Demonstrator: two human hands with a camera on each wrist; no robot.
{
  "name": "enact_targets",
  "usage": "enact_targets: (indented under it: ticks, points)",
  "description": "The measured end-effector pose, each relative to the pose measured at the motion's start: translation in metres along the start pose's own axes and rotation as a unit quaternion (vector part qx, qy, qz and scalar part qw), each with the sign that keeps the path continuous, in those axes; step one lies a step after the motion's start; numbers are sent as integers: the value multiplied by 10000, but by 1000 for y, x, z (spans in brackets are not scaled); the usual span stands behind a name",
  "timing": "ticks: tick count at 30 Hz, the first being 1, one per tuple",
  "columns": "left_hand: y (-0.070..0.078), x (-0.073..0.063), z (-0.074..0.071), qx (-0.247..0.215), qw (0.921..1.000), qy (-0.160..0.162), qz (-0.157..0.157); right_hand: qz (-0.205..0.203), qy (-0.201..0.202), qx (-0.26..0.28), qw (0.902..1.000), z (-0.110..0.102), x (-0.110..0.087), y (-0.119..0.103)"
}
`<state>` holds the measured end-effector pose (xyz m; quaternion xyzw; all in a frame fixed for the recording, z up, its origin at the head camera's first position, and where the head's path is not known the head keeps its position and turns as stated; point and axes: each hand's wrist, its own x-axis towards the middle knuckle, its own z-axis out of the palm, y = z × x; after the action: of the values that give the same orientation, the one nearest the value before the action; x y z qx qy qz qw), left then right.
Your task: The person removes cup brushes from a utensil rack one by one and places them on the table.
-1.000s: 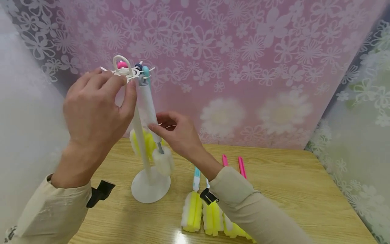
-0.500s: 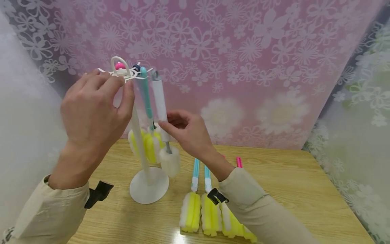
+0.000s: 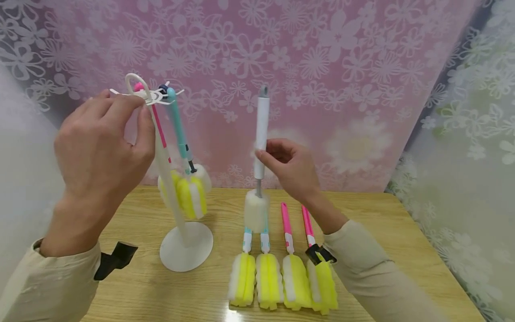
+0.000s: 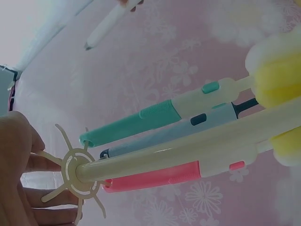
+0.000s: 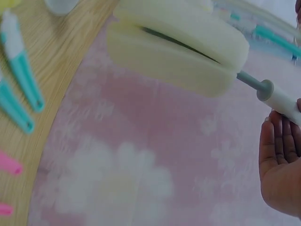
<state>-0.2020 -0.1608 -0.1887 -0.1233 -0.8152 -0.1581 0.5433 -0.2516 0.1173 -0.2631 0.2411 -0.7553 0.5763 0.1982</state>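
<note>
My right hand [image 3: 293, 169] pinches the white handle of a sponge bottle brush [image 3: 262, 129] between thumb and fingers. The brush is upright, its cream sponge head [image 5: 178, 52] hanging down above the table. At the left, my left hand [image 3: 105, 134] grips the hooked top of a white hanging stand [image 3: 170, 192], fingers around its prongs [image 4: 52, 193]. From the hooks hang a teal-handled brush [image 4: 136, 123], a brush with a dark-tipped pale blue handle [image 4: 164, 136] and a pink-handled brush [image 4: 150, 176]. Their sponge heads overlap around the pole in the head view.
Several brushes with yellow and white sponges lie side by side on the wooden table [image 3: 362, 277], two teal-handled [image 3: 243, 279] and two pink-handled [image 3: 297, 281]. The stand's round base [image 3: 186, 248] rests left of them. A pink floral curtain [image 3: 225, 53] hangs behind.
My right hand has carried the white-handled brush off the stand and to the right, over the lying brushes. My left hand stays on the stand's top while the view shifts slightly right.
</note>
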Motion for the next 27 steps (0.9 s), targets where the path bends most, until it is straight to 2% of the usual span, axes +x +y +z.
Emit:
enact_targets:
  ticks: [6, 11, 14, 18, 21, 24, 27]
  points:
    - [0, 1, -2, -5, 9995, 42, 304, 684, 348, -860, 9933, -63, -19, 35]
    - [1, 3, -5, 143, 9976, 17, 672, 1708, 271, -1425, 9746, -116, -45, 65]
    - [1, 3, -4, 176, 9980, 39, 600, 2337, 83, -1586, 9593, -137, -59, 80]
    - [1, 2, -4, 161, 9986, 128, 482, 2960, -148, -1632, 9410, -154, -77, 100]
    - [1, 2, -4, 157, 9982, 164, 561, 3354, -327, -1579, 9282, -160, -89, 114]
    - [3, 2, -3, 95, 9984, 218, 521, 3672, -499, -1480, 9170, -160, -99, 127]
    - [4, 2, -2, 113, 9984, 157, 531, 3808, -720, -1444, 9105, -158, -109, 137]
